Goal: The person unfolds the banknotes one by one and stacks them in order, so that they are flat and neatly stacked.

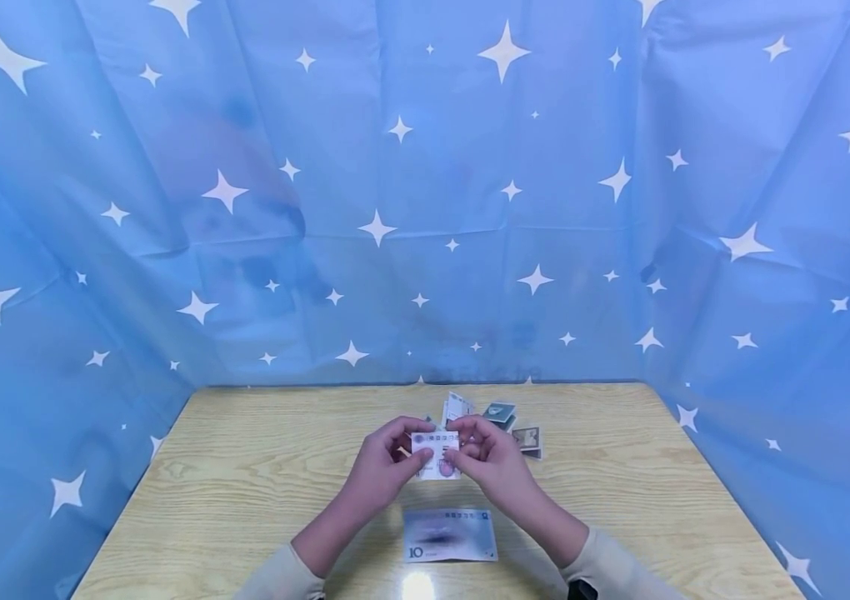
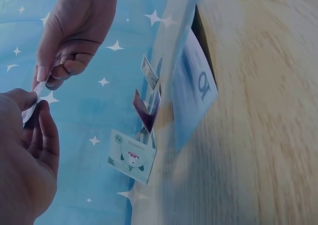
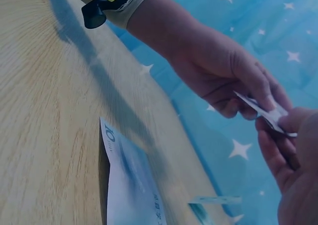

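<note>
Both hands hold a small folded paper note, pale with purple print, above the middle of the table. My left hand pinches its left side between thumb and fingers. On the right side my right hand pinches it the same way. In the left wrist view the folded note shows nearly edge-on between the two hands. Closer to me a blue-grey banknote marked 10 lies on the table, creased and partly raised off the wood.
Behind the hands stand several folded notes: a white one, a dark green one and a brownish one. A pale green folded note with a cartoon figure shows in the left wrist view. A blue starry curtain surrounds the wooden table.
</note>
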`<state>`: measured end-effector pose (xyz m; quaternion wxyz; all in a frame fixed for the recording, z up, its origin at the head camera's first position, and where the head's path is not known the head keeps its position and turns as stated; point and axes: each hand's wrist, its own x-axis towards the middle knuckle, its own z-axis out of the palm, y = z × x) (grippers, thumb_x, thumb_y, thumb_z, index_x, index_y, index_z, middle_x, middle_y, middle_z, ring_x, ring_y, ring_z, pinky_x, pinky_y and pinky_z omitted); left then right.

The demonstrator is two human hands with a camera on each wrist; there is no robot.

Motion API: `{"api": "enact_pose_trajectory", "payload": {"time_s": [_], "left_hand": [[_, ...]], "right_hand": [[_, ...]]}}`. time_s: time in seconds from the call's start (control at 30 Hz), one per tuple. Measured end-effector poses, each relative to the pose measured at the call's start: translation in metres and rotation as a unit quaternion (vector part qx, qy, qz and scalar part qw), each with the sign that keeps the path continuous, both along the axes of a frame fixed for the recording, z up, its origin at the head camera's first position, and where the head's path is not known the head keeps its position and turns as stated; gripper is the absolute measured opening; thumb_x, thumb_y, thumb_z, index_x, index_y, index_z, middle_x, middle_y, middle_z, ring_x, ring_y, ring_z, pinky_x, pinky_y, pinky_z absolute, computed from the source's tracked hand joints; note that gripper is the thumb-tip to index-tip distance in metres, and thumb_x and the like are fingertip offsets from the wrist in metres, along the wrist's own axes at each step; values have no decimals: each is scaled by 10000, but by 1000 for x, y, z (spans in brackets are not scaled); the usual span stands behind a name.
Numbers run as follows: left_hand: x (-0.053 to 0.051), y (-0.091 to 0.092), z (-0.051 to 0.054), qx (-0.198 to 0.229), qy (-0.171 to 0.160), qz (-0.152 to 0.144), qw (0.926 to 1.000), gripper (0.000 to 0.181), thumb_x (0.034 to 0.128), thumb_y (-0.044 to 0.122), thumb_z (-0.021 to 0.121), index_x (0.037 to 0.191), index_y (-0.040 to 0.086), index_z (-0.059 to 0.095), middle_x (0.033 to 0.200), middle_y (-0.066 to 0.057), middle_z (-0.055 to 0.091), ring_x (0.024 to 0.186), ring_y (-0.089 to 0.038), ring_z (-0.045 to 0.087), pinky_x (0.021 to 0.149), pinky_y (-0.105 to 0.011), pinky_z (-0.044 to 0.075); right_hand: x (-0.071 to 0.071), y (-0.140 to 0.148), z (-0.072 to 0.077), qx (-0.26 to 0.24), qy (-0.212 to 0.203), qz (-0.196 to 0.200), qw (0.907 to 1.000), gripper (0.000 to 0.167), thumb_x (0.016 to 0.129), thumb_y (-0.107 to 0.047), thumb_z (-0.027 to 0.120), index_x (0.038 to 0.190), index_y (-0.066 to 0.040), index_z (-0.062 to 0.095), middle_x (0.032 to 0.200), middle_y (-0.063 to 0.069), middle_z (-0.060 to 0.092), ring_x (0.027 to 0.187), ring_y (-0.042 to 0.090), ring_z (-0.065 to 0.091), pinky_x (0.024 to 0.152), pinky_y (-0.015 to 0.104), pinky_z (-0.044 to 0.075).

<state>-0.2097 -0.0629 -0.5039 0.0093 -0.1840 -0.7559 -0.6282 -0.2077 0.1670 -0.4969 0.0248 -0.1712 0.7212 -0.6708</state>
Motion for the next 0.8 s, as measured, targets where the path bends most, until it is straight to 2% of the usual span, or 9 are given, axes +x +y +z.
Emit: {"api": "enact_pose_trajectory", "payload": {"time_s": [0.2, 0.37, 0.53, 0.7, 0.8], "left_hand": [[-2, 3, 3, 346, -312, 129, 9988, 162, 1009, 130, 827, 1141, 146, 734, 945, -45, 627, 809, -157, 553, 650, -219, 500], [-4, 3, 3, 377, -312, -13, 9988, 157, 1003, 127, 832, 1098, 111, 708, 979, -39, 652, 788, -130, 543, 650, -208, 485], [-4, 2, 4, 401, -399, -188, 9982, 155, 1011, 116, 822, 1051, 79, 677, 941, -31, 634, 742, -105, 509, 636, -202, 455], [-3, 1, 6, 254, -311, -135, 9991, 103, 1037, 163, 802, 1053, 106, 718, 908, -62, 617, 718, -112, 483, 631, -214, 423], [-2, 0, 6, 212, -232, -70, 9995, 85, 1041, 181, 799, 1052, 121, 739, 872, -88, 594, 710, -112, 473, 629, -218, 409]], "right_hand": [[2, -1, 0, 69, 183, 19, 9998, 376, 986, 22, 798, 1329, 74, 652, 945, 120, 658, 744, 154, 745, 662, 224, 585], [3, -2, -1, 84, 283, 58, 9995, 365, 984, 20, 800, 1322, 46, 666, 926, 116, 651, 740, 152, 741, 631, 213, 557], [5, -4, -4, -14, 329, 196, 9993, 387, 989, 27, 787, 1331, 109, 627, 922, 117, 650, 767, 143, 757, 656, 220, 585], [6, -4, -3, 10, 407, 147, 9991, 382, 989, 20, 791, 1329, 96, 632, 925, 83, 635, 728, 125, 725, 623, 204, 554], [6, -3, -1, 143, 484, 176, 9986, 370, 995, 4, 794, 1332, 60, 651, 896, 107, 670, 707, 192, 727, 596, 196, 522]]}}
